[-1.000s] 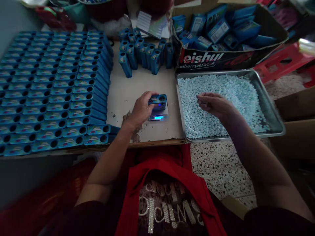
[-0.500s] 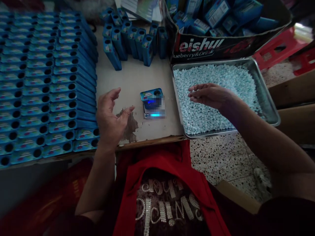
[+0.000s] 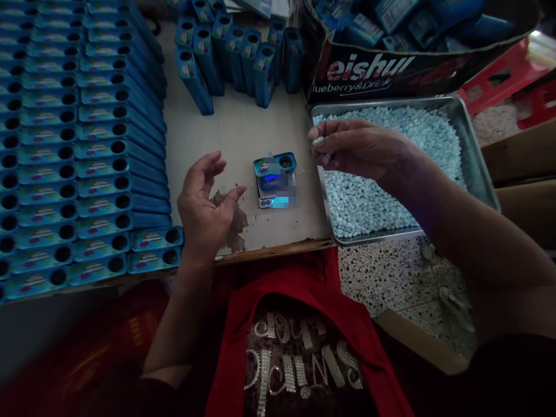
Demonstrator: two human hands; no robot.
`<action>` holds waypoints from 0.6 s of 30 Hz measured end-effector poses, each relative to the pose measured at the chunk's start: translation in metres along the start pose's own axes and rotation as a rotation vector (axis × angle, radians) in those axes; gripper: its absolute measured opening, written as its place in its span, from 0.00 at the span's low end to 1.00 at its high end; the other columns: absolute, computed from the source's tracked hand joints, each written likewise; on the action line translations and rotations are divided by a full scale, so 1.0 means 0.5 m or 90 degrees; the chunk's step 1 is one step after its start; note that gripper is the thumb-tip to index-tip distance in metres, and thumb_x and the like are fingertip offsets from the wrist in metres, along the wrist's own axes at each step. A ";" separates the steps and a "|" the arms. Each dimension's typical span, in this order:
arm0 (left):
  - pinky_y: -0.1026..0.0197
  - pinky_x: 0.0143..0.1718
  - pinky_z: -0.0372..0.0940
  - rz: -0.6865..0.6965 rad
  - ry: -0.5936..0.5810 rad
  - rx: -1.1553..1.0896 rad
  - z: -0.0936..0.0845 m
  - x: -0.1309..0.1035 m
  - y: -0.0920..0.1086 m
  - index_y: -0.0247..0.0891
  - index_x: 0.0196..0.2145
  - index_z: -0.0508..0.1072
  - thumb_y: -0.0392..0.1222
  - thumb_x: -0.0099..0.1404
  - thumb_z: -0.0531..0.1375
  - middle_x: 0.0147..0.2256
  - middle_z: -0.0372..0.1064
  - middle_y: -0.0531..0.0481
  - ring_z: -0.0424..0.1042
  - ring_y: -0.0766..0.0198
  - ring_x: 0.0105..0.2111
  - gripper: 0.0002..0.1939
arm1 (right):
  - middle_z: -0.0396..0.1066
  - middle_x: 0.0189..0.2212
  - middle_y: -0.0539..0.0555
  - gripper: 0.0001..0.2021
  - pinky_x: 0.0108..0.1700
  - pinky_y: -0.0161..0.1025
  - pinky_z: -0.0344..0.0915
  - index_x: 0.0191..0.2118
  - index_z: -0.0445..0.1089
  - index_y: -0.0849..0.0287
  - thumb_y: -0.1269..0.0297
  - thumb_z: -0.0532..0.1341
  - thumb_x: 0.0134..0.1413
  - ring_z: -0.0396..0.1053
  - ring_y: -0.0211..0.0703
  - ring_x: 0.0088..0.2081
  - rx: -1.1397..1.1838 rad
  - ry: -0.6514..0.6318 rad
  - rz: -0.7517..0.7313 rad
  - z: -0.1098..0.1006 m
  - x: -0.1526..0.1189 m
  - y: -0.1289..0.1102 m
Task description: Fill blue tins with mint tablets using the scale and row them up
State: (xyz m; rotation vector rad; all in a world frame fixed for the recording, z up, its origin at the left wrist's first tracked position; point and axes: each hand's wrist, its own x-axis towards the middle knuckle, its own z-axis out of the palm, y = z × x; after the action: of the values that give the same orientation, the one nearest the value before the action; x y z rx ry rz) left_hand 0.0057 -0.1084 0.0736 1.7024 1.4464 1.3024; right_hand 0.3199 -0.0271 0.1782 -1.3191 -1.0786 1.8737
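My right hand [image 3: 351, 147] is pinched over the left side of a metal tray [image 3: 486, 185], with a few pale pellets between thumb and fingertips. The tray is filled with light blue-white pellets [image 3: 377, 202]. On the table, left of the tray, a blue tin [image 3: 263, 168] with a round hole in its top stands on a small digital scale [image 3: 266, 203] with a lit display. My left hand [image 3: 208, 205] hovers to the left of the scale, fingers curved and apart, holding nothing.
Rows of blue tins [image 3: 99, 174] cover the table's left side. Several more tins [image 3: 234, 55] stand at the back. Behind the tray sits a dark printed carton [image 3: 369, 75] heaped with tins. A red stool [image 3: 490, 81] stands at the right.
My right hand has moved left and slightly up from over the pellets toward the tray's left edge, and now shows pellets in its fingers. My left hand stays open, and the view has shifted slightly.
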 end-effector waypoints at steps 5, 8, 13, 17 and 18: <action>0.32 0.76 0.72 -0.012 -0.048 0.015 0.009 -0.011 -0.009 0.50 0.73 0.69 0.50 0.74 0.75 0.68 0.76 0.40 0.77 0.43 0.70 0.35 | 0.74 0.30 0.48 0.07 0.30 0.29 0.70 0.44 0.77 0.58 0.72 0.75 0.70 0.73 0.34 0.27 -0.062 0.056 -0.001 0.018 0.011 -0.005; 0.33 0.75 0.73 -0.012 -0.064 0.042 0.020 -0.015 -0.013 0.50 0.74 0.68 0.48 0.75 0.74 0.68 0.76 0.40 0.77 0.44 0.70 0.36 | 0.76 0.29 0.50 0.05 0.27 0.27 0.66 0.42 0.78 0.61 0.74 0.73 0.72 0.71 0.32 0.26 -0.117 0.024 -0.031 0.028 0.015 -0.011; 0.34 0.75 0.73 0.019 -0.050 0.061 0.046 0.002 0.011 0.49 0.74 0.68 0.46 0.77 0.72 0.68 0.76 0.40 0.77 0.44 0.70 0.33 | 0.76 0.28 0.50 0.07 0.27 0.26 0.64 0.40 0.80 0.62 0.74 0.68 0.76 0.68 0.30 0.25 -0.109 0.020 -0.045 0.043 0.018 -0.024; 0.32 0.77 0.68 0.069 -0.037 0.104 0.079 0.035 0.018 0.46 0.74 0.68 0.48 0.72 0.78 0.71 0.73 0.37 0.73 0.38 0.73 0.40 | 0.75 0.28 0.49 0.09 0.28 0.27 0.63 0.38 0.79 0.60 0.75 0.66 0.75 0.68 0.31 0.25 -0.069 0.082 -0.072 0.015 0.007 -0.029; 0.32 0.76 0.69 0.060 -0.036 0.105 0.089 0.041 0.013 0.46 0.74 0.68 0.48 0.70 0.79 0.71 0.74 0.37 0.73 0.38 0.73 0.42 | 0.75 0.28 0.49 0.10 0.28 0.28 0.63 0.38 0.79 0.59 0.76 0.65 0.74 0.68 0.32 0.26 -0.074 0.101 -0.087 -0.002 0.001 -0.028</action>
State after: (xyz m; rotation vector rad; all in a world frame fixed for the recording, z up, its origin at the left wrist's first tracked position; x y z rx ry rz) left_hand 0.0477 -0.0828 0.0688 1.9195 1.4928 1.2015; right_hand 0.3211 -0.0195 0.1902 -1.3972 -1.1773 1.6000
